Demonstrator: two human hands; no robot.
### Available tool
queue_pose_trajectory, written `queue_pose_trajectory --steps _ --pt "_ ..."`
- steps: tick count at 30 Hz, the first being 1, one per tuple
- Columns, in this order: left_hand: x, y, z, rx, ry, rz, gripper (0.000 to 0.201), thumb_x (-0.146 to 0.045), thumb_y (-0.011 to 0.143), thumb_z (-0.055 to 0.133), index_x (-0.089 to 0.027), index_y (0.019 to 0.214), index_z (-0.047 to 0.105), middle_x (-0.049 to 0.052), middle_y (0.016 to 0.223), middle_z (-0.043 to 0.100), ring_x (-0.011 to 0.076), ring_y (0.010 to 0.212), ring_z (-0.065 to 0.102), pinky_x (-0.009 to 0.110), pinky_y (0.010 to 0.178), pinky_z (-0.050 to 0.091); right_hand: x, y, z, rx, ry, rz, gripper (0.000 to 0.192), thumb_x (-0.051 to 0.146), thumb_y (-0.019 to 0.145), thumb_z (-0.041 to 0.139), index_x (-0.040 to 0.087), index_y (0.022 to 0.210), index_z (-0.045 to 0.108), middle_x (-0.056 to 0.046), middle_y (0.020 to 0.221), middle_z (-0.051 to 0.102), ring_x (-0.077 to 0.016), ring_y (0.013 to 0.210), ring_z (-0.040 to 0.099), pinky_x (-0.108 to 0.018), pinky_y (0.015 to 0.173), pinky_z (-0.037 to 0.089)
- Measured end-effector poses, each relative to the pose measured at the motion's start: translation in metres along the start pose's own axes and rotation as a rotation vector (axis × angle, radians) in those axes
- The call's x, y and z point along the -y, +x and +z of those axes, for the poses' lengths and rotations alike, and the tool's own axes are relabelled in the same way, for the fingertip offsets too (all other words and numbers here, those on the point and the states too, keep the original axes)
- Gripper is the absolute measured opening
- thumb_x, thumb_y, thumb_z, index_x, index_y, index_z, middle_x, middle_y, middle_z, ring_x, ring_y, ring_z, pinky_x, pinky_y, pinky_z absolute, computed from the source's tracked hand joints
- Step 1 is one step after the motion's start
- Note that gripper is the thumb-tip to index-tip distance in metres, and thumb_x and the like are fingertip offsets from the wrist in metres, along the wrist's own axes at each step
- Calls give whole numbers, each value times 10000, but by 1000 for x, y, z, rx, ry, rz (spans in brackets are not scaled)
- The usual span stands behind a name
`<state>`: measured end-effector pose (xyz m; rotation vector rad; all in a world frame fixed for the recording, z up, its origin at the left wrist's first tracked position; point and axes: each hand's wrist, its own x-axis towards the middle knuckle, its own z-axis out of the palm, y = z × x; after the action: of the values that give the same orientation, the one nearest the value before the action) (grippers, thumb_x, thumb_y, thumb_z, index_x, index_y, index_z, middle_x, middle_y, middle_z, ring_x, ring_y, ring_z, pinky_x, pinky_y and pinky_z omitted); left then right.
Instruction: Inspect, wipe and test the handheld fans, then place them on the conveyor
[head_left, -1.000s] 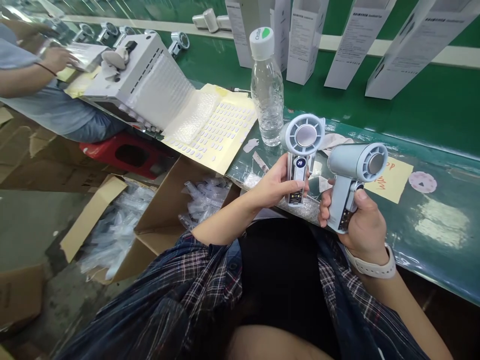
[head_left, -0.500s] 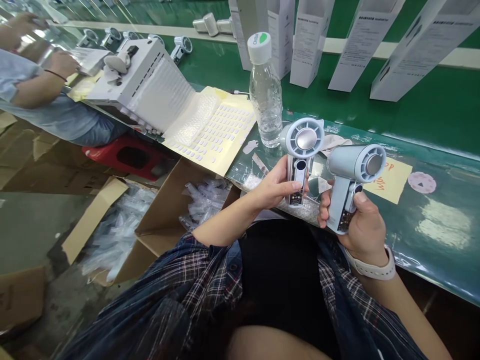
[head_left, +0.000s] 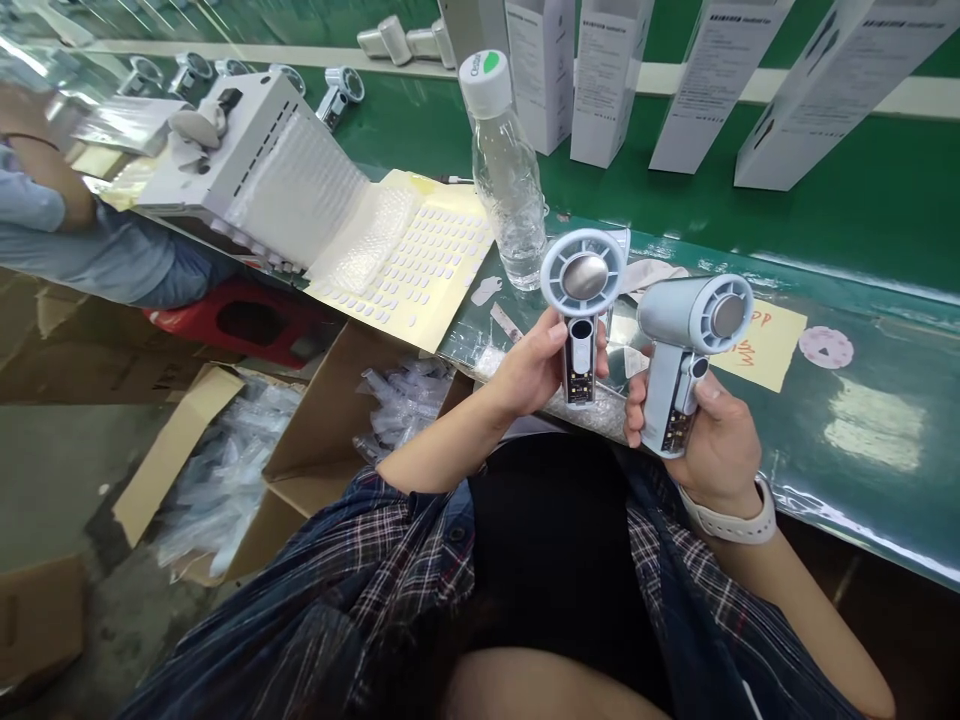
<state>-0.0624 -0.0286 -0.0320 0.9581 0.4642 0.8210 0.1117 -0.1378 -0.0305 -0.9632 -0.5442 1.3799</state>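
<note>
My left hand is closed around the handle of a light-blue handheld fan. That fan's round ringed head, with a silver disc in its middle, faces me. In my right hand is a second light-blue handheld fan, gripped by its handle with its head turned to the right. Both handles show a dark strip with small circuit parts below a round button. The two fans are upright, apart from each other, over the front edge of the green bench.
Behind the left fan stands a water bottle. To its left lie a yellow sticker sheet and a white box. White cartons line the back. A cardboard box of clear plastic sits below. A co-worker's arm is far left.
The view has shifted slightly. My left thumb has moved up from the lower handle, uncovering the fan's front strip. Both fans are still held. The co-worker's arm has moved left.
</note>
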Motion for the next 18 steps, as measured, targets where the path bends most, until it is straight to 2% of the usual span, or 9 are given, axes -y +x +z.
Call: queue_pose_trajectory --steps 3,5,7,9,12,14,16,18 --pt "-1 0 3 -27 2 65 694 -823 836 834 -210 1099 643 20 926 692 184 755 732 309 652 574 1 0 -1 45 30 -2 504 637 885 810 227 1173 756 -44 865 754 -206 588 674 -330 422 589" --pt "0 0 4 -38 -1 77 673 -823 839 843 -208 1055 676 19 928 708 158 720 711 296 647 570 3 -1 0 71 38 1 530 670 887 809 228 1177 767 -53 876 764 -212 601 689 -331 435 601" --pt "2 0 4 -56 -9 68 696 -845 808 859 -205 1045 721 43 977 746 186 821 749 320 742 610 4 -1 1 85 30 -8 579 723 895 798 224 1187 778 -61 889 769 -210 615 698 -322 450 607" --pt "8 1 3 -68 -39 46 803 -918 736 856 -199 1085 773 88 1071 787 243 999 782 356 879 641 5 -1 4 94 21 -23 651 807 899 771 222 1185 784 -65 892 764 -206 622 697 -313 453 605" --pt "19 3 3 -15 -165 -20 980 -1040 623 798 -188 1107 805 129 1122 812 308 1144 786 406 1010 654 4 -2 7 140 22 -21 824 982 849 691 226 1166 781 -66 895 747 -202 609 671 -312 421 580" --pt "24 3 5 78 -263 -84 973 -1071 556 791 -196 983 781 102 984 808 304 1025 815 433 973 679 4 -2 8 194 21 0 942 1082 780 625 233 1154 782 -74 923 749 -207 601 659 -329 405 570" --pt "25 0 7 199 -315 -203 963 -1079 475 811 -207 874 715 47 797 759 282 801 809 459 860 704 4 -3 7 246 -3 28 1002 1134 757 547 237 1134 788 -78 907 750 -221 585 660 -352 407 570" --pt "23 -3 9 306 -308 -342 1006 -1082 402 825 -211 888 694 2 686 704 255 633 758 464 749 702 5 -3 3 297 -53 51 1010 1142 779 492 242 1124 794 -78 848 750 -246 570 671 -380 433 583"
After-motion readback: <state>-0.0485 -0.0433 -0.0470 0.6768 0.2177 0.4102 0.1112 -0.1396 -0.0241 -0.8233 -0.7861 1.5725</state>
